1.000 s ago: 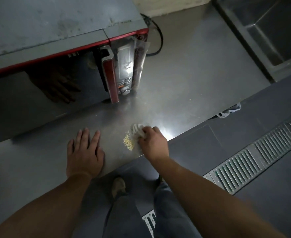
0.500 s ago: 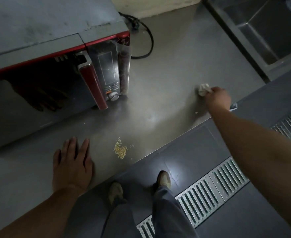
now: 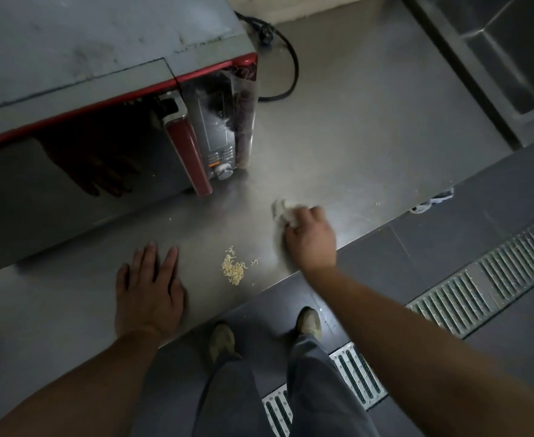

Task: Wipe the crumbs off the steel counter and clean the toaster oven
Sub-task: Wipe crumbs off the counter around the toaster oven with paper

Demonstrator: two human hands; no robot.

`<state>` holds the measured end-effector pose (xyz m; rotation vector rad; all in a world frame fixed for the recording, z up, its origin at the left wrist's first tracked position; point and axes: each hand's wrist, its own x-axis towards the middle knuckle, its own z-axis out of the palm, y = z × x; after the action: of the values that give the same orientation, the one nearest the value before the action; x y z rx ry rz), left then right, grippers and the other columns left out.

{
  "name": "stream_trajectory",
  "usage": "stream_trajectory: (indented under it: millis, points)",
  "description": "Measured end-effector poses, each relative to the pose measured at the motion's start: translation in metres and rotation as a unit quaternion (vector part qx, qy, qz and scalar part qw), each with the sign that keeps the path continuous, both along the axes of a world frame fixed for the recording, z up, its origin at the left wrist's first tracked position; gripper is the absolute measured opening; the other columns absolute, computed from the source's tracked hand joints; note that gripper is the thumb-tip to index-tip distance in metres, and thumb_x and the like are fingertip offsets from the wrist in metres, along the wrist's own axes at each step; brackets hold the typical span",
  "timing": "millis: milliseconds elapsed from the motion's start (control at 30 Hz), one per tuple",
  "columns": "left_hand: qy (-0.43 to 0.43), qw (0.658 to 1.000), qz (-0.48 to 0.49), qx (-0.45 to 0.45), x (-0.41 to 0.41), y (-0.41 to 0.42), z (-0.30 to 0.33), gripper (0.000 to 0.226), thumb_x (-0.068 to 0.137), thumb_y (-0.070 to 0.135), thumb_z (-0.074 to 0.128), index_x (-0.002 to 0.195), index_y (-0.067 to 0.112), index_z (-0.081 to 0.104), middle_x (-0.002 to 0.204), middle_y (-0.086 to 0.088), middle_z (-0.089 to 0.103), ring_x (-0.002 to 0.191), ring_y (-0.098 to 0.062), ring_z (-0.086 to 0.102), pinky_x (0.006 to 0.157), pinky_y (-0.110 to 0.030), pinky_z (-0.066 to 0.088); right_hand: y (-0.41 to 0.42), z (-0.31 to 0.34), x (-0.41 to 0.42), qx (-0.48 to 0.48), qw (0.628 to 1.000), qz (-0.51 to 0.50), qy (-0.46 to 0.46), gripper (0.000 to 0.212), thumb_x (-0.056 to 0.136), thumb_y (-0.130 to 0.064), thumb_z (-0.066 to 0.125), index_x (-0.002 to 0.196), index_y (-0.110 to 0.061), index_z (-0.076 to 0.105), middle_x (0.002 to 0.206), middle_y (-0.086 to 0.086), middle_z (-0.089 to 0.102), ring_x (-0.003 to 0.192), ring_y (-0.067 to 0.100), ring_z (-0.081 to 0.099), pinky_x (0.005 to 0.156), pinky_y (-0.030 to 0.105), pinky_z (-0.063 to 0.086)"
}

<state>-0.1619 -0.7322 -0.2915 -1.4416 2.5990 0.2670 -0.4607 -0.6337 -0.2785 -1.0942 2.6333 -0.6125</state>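
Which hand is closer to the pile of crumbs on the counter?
Roughly equal, perhaps the left. The left hand rests flat on the counter, left of the crumbs. The right hand holds a cloth, to their right and farther back.

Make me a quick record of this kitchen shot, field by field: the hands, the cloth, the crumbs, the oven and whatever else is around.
left hand: flat on the steel counter, fingers straight
right hand: grips a crumpled white cloth against the counter
crumbs: small pale pile near the front edge, between the two hands, apart from the cloth
toaster oven: on the counter's left, red trim and handle, door shut
power cord: black, looped behind the oven
sink: upper right
floor drain grate: below the counter's edge
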Motion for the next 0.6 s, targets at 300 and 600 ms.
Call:
stream_trajectory:
  millis: [300, 600]
  points:
    - [-0.001, 1.000, -0.003, 0.005, 0.001, -0.001, 0.003, 0.061, 0.095, 0.041, 0.025, 0.153, 0.025, 0.033, 0.158, -0.014, 0.028, 0.148, -0.030, 0.019, 0.115, -0.050, 0.017, -0.010, 0.024, 0.020, -0.027, 0.997, 0.013, -0.078, 0.034, 0.086, -0.032, 0.055, 0.115, -0.021, 0.069, 0.104, 0.007, 0.062, 0.091, 0.028, 0.061, 0.072, 0.029, 0.043]
    - [-0.009, 1.000, -0.004, -0.001, 0.001, -0.002, 0.000, 0.061, 0.094, 0.040, 0.027, 0.153, 0.026, 0.033, 0.158, -0.013, 0.029, 0.148, -0.030, 0.020, 0.117, -0.050, 0.016, 0.030, 0.043, -0.203, 0.116, 0.969, -0.202, 0.078, 0.037, 0.088, -0.020, 0.046, 0.114, -0.006, 0.067, 0.114, 0.028, 0.059, 0.102, 0.047, 0.060, 0.092, 0.045, 0.048]
